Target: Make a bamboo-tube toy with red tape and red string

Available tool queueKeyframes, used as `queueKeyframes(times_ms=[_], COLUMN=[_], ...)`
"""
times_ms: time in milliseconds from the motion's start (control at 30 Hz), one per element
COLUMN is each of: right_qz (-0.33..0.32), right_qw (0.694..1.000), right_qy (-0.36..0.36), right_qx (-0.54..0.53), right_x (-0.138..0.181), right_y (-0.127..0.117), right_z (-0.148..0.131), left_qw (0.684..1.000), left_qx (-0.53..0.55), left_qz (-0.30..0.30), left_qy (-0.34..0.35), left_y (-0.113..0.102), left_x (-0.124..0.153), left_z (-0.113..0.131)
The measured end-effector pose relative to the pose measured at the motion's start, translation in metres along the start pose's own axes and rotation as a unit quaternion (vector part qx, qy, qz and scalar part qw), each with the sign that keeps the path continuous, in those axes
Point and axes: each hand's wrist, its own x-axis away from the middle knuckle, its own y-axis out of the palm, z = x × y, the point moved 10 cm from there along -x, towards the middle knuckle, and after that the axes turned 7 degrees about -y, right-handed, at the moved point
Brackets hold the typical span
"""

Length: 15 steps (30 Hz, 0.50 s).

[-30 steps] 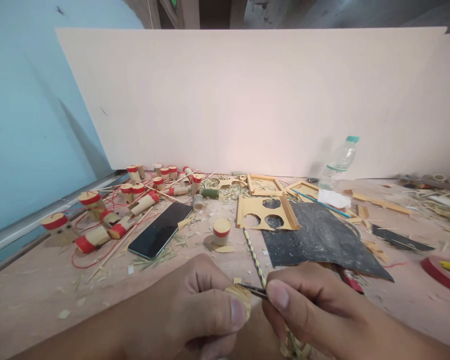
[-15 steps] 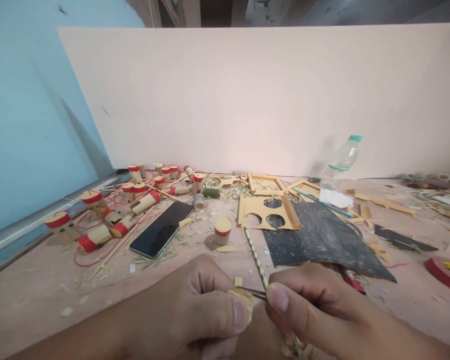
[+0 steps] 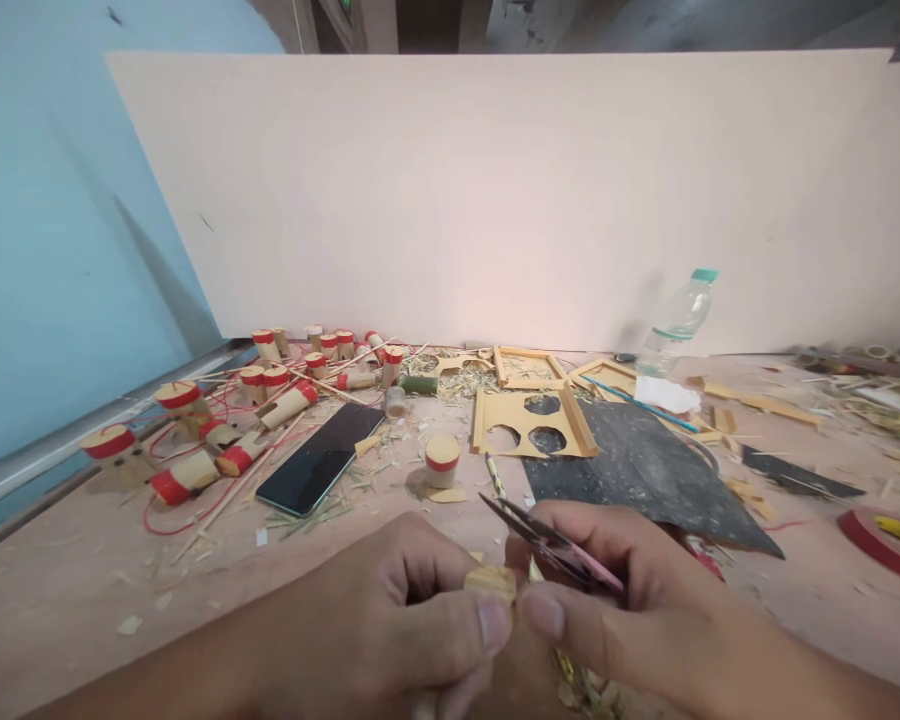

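My left hand [image 3: 427,615] is closed, pinching a small tan piece [image 3: 490,578] between thumb and fingers; whether it is wood or card I cannot tell. Small scissors [image 3: 551,545] with dark blades rest in my right hand [image 3: 615,600], tips pointing up and to the left, blades nearly together. My right thumb tip is close to the tan piece. A striped stick [image 3: 493,474] shows partly behind the scissors. Just beyond my hands, a short tan cylinder with a red band [image 3: 442,462] stands upright on the table.
At left lie a black phone [image 3: 321,458] and several red-banded tubes [image 3: 184,405] with red string and sticks. A tan frame with round holes [image 3: 506,415] overlaps a dark sheet [image 3: 637,470]. Farther right are a plastic bottle [image 3: 679,320] and red tape roll [image 3: 881,545].
The scissors' blades have swung from lying low beside the tan piece to pointing up above it. My right hand has turned and shifted slightly left. The tan piece remains in my left hand.
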Motion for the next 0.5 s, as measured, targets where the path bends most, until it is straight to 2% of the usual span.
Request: queueKeyframes(times_ms=[167, 367, 500], right_qz=[0.003, 0.012, 0.015], right_qw=[1.000, 1.000, 0.999], right_qy=[0.017, 0.015, 0.024], right_qx=[-0.005, 0.014, 0.015], right_x=[-0.003, -0.004, -0.003], right_y=[0.001, -0.001, -0.001], right_z=[0.001, -0.002, -0.003], left_qw=[0.998, 0.997, 0.997], left_qx=[-0.054, -0.026, -0.046], left_qz=[0.018, 0.065, 0.063], left_qy=[0.004, 0.018, 0.022], left_y=[-0.001, -0.010, -0.008], left_x=[-0.001, -0.002, -0.001], left_z=[-0.003, -0.001, 0.003])
